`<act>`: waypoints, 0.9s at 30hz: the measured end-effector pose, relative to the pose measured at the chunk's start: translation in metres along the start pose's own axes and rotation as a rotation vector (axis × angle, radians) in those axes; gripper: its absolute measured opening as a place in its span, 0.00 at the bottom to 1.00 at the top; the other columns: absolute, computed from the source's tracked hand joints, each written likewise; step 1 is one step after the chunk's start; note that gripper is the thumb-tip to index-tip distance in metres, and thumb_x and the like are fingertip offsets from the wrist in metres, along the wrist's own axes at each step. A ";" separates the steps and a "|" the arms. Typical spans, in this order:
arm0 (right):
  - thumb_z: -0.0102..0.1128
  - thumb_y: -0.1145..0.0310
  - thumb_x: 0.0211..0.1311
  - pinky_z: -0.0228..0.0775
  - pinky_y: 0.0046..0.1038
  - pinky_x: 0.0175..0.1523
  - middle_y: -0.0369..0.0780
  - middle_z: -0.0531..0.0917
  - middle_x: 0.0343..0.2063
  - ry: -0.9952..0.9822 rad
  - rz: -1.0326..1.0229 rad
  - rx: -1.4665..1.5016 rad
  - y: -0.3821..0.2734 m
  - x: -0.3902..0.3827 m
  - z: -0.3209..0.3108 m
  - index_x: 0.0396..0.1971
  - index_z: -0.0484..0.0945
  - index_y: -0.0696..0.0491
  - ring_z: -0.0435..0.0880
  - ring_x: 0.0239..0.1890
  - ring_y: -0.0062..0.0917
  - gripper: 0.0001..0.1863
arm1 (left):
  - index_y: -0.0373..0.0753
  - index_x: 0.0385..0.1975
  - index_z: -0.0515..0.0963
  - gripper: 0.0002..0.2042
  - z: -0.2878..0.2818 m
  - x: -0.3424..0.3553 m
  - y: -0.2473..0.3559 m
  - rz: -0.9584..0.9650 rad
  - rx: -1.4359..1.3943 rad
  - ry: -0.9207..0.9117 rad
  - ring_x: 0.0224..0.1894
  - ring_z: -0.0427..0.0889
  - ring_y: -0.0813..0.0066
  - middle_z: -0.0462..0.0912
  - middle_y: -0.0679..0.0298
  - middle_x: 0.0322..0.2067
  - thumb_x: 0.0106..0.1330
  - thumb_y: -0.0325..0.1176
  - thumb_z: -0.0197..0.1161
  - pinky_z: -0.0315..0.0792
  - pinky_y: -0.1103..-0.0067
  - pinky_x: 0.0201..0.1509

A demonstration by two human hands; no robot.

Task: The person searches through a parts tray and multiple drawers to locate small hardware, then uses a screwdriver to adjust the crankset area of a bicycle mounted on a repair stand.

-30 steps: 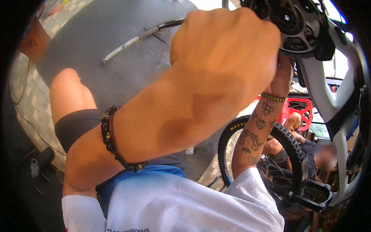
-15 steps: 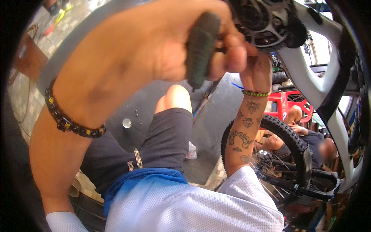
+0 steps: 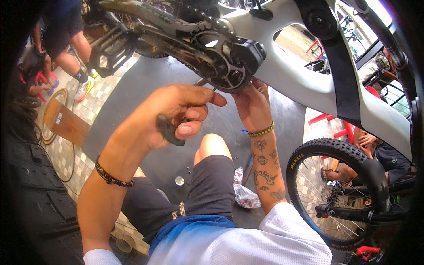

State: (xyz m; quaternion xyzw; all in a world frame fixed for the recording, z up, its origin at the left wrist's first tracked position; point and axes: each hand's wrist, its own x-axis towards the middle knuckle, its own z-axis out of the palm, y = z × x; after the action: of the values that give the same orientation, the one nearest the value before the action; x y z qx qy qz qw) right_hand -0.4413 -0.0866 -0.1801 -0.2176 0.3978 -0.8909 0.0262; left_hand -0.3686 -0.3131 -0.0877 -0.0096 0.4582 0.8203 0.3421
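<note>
A T-handle hex key (image 3: 168, 129) with a dark grip lies in the palm of my left hand (image 3: 176, 110), whose fingers curl round it. Its thin shaft points up toward the underside of the crankset (image 3: 221, 66), and my left index finger stretches out beside the shaft. Just right of it, my right hand (image 3: 252, 99) reaches up to the lower edge of the black chain guide (image 3: 251, 56), its fingers bent against the underside. What those fingertips grip is hidden. The white bike frame (image 3: 291, 75) rises above and to the right of both hands.
A crank arm with a pedal (image 3: 112, 51) extends to the upper left. At right is a wheel with a knobby tyre (image 3: 338, 154), a seated person (image 3: 388, 154) behind it. A wooden board (image 3: 66, 121) and a plastic bag (image 3: 246, 196) lie lower down. Another person's legs (image 3: 73, 44) show at far left.
The view has shifted, so more of the crankset and frame shows. My left hand, earlier large and close to the camera, is now lower beneath the crankset, still holding the hex key.
</note>
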 end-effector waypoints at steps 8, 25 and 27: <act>0.58 0.69 0.75 0.74 0.38 0.66 0.41 0.82 0.58 0.221 -0.020 -0.007 0.005 -0.024 0.035 0.67 0.70 0.56 0.82 0.61 0.30 0.23 | 0.27 0.42 0.85 0.15 0.025 -0.002 0.006 0.177 0.827 0.408 0.17 0.81 0.77 0.84 0.62 0.22 0.78 0.35 0.59 0.69 0.80 0.15; 0.63 0.63 0.78 0.78 0.22 0.43 0.33 0.86 0.44 0.277 0.371 0.448 0.035 -0.047 0.089 0.53 0.80 0.54 0.84 0.42 0.16 0.12 | 0.39 0.38 0.84 0.10 0.061 0.004 -0.035 0.952 2.168 1.045 0.41 0.79 0.66 0.81 0.66 0.29 0.57 0.30 0.66 0.68 0.71 0.50; 0.64 0.63 0.77 0.79 0.22 0.39 0.34 0.86 0.43 0.299 0.373 0.464 0.036 -0.045 0.090 0.50 0.81 0.53 0.85 0.41 0.18 0.11 | 0.40 0.50 0.85 0.18 0.063 0.000 -0.040 0.903 2.206 1.092 0.44 0.79 0.66 0.83 0.67 0.32 0.58 0.31 0.69 0.66 0.67 0.53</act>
State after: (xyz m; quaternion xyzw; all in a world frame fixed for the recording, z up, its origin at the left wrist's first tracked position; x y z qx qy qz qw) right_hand -0.3685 -0.1641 -0.1689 0.0037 0.2169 -0.9596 0.1790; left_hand -0.3271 -0.2511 -0.0814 0.0980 0.9256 -0.0517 -0.3619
